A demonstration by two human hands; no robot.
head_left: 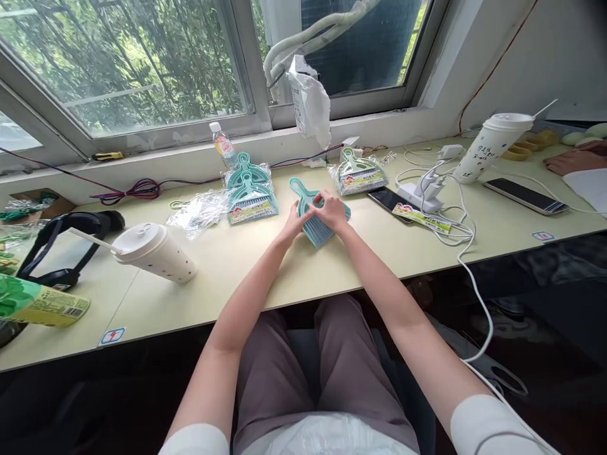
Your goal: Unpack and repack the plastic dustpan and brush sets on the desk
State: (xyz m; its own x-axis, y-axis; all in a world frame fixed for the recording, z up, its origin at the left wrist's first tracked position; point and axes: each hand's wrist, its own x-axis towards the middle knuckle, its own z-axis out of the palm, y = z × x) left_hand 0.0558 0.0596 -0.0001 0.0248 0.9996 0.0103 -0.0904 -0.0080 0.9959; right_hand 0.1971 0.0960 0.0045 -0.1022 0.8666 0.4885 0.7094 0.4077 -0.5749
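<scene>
Left hand (pixel 294 224) and right hand (pixel 333 213) hold a teal brush (pixel 318 232)

1 head-worn camera looks forward and down across the table (pixel 220 268) toward the window (pixel 156 69).

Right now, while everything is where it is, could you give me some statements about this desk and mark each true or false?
1. The left hand and right hand both touch the brush set. True.
2. The power strip lies left of both hands. False: the power strip lies to their right.
3. A straw sticks out of the left cup. True.
4. The green bottle is at the far right. False: the green bottle is at the far left.
5. The white-capped bottle is nearer the window than the left cup is. True.
</scene>
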